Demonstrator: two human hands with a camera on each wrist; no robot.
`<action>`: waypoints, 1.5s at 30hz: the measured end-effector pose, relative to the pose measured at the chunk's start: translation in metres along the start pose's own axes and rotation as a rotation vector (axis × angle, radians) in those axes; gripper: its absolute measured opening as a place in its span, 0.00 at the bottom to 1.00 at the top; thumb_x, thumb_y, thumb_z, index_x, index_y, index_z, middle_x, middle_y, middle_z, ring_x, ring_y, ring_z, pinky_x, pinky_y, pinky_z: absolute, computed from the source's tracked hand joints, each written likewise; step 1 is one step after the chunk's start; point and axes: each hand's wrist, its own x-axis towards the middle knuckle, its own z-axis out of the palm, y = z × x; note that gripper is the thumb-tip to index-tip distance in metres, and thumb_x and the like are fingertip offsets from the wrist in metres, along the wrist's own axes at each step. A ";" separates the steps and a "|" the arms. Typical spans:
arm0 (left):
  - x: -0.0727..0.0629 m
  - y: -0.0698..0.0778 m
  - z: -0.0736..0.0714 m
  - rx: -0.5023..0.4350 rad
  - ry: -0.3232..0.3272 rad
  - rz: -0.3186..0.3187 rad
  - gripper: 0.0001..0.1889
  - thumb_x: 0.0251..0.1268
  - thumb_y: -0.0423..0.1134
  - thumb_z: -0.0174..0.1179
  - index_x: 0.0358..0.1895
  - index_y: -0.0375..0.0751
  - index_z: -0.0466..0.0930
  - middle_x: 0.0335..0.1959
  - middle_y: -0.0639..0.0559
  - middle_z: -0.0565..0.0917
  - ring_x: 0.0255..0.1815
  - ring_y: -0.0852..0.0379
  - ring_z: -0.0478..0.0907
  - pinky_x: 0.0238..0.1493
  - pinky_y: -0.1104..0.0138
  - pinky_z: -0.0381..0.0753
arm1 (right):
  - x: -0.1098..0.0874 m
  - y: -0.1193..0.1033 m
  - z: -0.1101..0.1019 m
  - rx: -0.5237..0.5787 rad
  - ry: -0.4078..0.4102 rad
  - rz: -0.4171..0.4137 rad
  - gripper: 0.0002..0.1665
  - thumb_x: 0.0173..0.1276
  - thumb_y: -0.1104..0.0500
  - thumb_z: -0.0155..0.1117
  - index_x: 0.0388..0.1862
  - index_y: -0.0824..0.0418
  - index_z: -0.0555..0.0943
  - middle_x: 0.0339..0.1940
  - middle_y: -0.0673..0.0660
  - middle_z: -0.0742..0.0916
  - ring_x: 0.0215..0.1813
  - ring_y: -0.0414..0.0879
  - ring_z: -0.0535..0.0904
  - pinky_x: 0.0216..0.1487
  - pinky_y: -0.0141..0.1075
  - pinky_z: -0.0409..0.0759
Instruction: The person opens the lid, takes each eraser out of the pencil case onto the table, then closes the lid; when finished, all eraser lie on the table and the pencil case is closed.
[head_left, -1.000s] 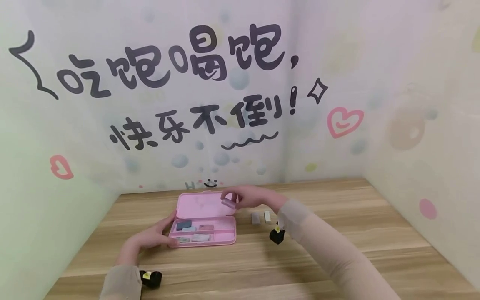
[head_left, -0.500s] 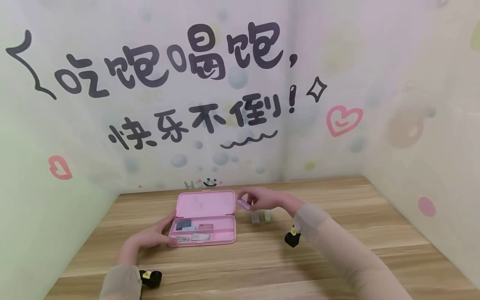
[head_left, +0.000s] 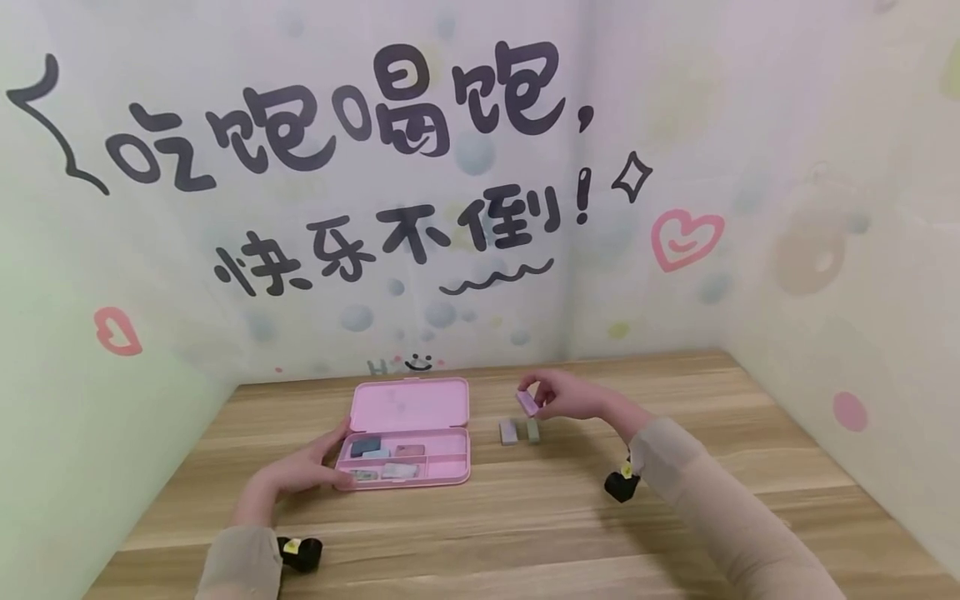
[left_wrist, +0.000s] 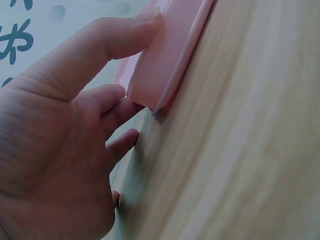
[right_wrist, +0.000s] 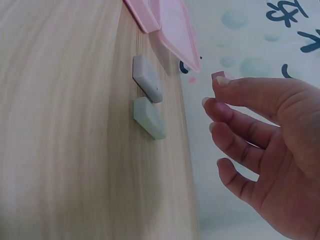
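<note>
A pink pencil case (head_left: 448,468) lies on the table with its lid (head_left: 412,404) tipped back. My left hand (head_left: 300,468) grips its left end, thumb along the front side and fingers toward the hinge. Between thumb and fingertips, my right hand (head_left: 570,395) pinches a small pinkish-purple eraser (head_left: 527,404), raised over the table right of the case. Below that hand stand a pale lilac eraser (right_wrist: 146,80) and a pale green eraser (right_wrist: 149,119), side by side. In the right wrist view the thumb covers most of the held eraser.
Inside the case sit a dark blue-grey block (head_left: 365,446), a pink block (head_left: 410,450) and a whitish piece (head_left: 401,470), among others. Dividers split its tray. A printed wall (head_left: 465,333) closes off the wood table's (head_left: 450,542) back, with side walls left and right.
My right hand has carried the pinkish-purple eraser rightward, from over the lid to above the two erasers on the table. The left hand stays on the case.
</note>
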 end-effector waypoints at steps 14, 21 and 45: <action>-0.001 0.002 0.000 0.012 -0.011 -0.037 0.60 0.51 0.50 0.71 0.79 0.47 0.34 0.77 0.32 0.38 0.74 0.31 0.36 0.67 0.34 0.41 | -0.033 0.028 0.011 0.071 0.178 0.049 0.23 0.58 0.66 0.69 0.53 0.63 0.76 0.29 0.52 0.82 0.33 0.45 0.75 0.36 0.36 0.75; 0.000 -0.002 0.001 0.030 -0.009 -0.020 0.60 0.51 0.52 0.71 0.79 0.48 0.35 0.77 0.31 0.38 0.74 0.30 0.36 0.67 0.34 0.41 | -0.039 0.037 0.016 0.141 0.198 0.088 0.25 0.56 0.66 0.71 0.53 0.65 0.75 0.30 0.54 0.81 0.31 0.46 0.75 0.31 0.34 0.75; 0.000 -0.001 0.002 -0.007 0.003 -0.047 0.61 0.48 0.52 0.73 0.79 0.47 0.36 0.78 0.35 0.38 0.75 0.33 0.35 0.68 0.36 0.39 | -0.035 0.056 0.035 0.068 0.243 0.148 0.24 0.54 0.62 0.75 0.50 0.62 0.79 0.40 0.55 0.80 0.38 0.47 0.75 0.39 0.39 0.76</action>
